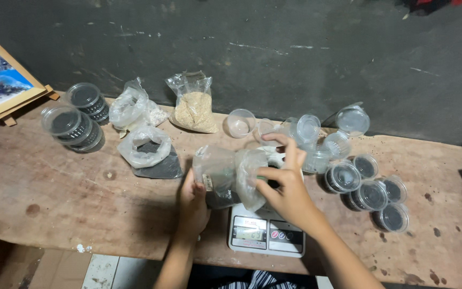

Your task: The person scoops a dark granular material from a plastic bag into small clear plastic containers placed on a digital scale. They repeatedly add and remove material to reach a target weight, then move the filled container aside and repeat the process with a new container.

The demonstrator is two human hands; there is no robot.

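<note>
Both hands over a small digital scale (pixel 266 234) at the near table edge: left hand (pixel 192 206) closed round the side of a clear plastic bag (pixel 230 174), right hand (pixel 286 190) pinching its crumpled mouth, fingers partly curled, bag held tilted just above the scale. Looks like portioning by weight; the pour wants a slow, steady tilt. Worn, stained wooden table (pixel 38 187) against a dark scuffed wall (pixel 274 48); lidded small cups (pixel 372 194) right, empty cups (pixel 240 123) behind, bag of pale grain (pixel 193 109) and framed picture (pixel 1 77) left.

glossy clear plastic bag (pixel 225 174), rough stained wood table (pixel 54 192), plastic cups (pixel 370 195).
</note>
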